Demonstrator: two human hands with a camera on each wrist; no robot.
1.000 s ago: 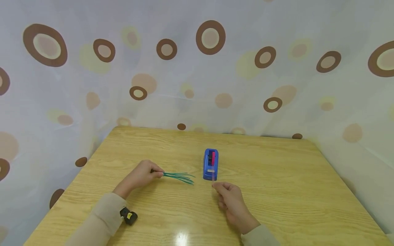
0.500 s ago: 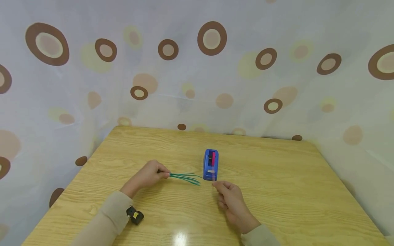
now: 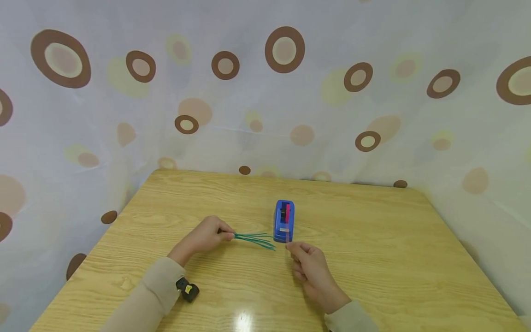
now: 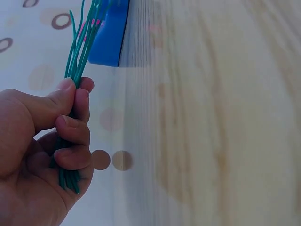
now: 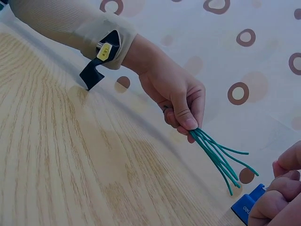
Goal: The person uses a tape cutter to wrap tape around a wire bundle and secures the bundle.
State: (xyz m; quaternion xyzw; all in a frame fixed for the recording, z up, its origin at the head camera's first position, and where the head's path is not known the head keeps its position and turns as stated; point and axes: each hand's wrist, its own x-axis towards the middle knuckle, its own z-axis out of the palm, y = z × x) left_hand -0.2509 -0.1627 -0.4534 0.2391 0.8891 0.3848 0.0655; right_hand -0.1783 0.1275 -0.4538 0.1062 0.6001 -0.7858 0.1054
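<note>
My left hand (image 3: 207, 236) grips a bundle of thin green strands (image 3: 255, 239), which look like plastic-coated wire ties. Their ends fan out to the right, close to a blue tape dispenser (image 3: 280, 235) with a pink-edged roll. In the left wrist view the fingers curl round the lower part of the bundle (image 4: 81, 52). My right hand (image 3: 313, 272) pinches the free end of a strip of clear tape (image 3: 288, 236) drawn from the dispenser toward me. The right wrist view shows the fanned strands (image 5: 218, 157) near the right hand and part of the dispenser (image 5: 247, 203).
Everything is over a light wood-grain table (image 3: 394, 258). Behind it hangs a pale curtain (image 3: 323, 106) patterned with brown rings and spots. A black camera mount (image 3: 188, 289) is strapped at the left cuff.
My left hand has moved right with the green strands, bringing their tips beside the dispenser. The right hand stays nearly in place on the tape end.
</note>
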